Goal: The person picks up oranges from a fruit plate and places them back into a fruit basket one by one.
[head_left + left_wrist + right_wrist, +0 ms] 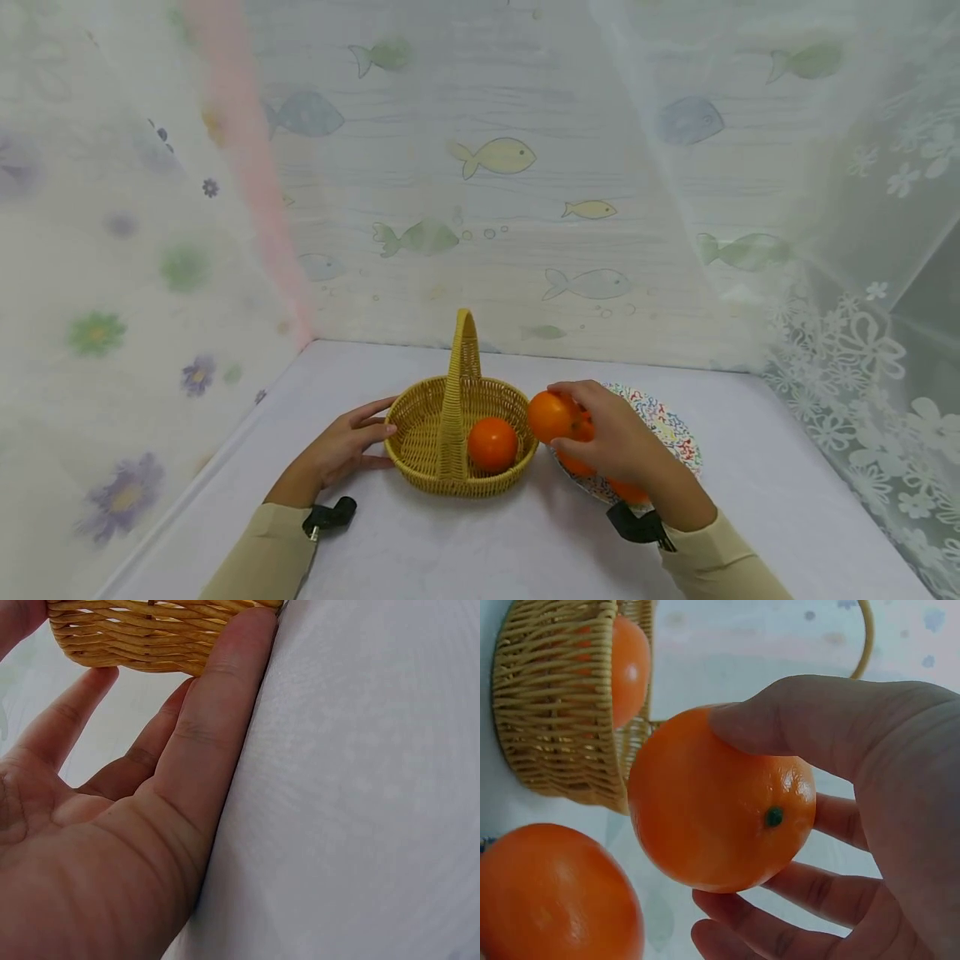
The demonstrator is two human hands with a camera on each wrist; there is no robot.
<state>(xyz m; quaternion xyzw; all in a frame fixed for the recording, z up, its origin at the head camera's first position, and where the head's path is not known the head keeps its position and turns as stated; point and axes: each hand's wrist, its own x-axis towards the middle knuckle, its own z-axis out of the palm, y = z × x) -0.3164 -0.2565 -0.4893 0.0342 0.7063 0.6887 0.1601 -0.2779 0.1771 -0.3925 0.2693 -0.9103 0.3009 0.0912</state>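
My right hand (pixel 621 433) grips an orange (pixel 720 802) between thumb and fingers, its green stem spot facing the wrist camera. It holds the fruit just beyond the right rim of a yellow wicker basket (pixel 423 482). Inside the basket, right of the tall handle, lies another orange (pixel 492 445). At the basket's left end my left hand (pixel 337 450) rests its extended fingers against the woven side, one digit low along the tabletop. Under my right hand, a speckled plate (pixel 678 425) bears several more oranges (pixel 576 458), partly hidden by the hand.
A white cloth covers the table (pixel 465 550). Behind it hangs a pale curtain (pixel 525 92) printed with fish. Flowered sheer fabric (pixel 120 333) closes off the left side, and lace-patterned fabric (pixel 862 400) the right.
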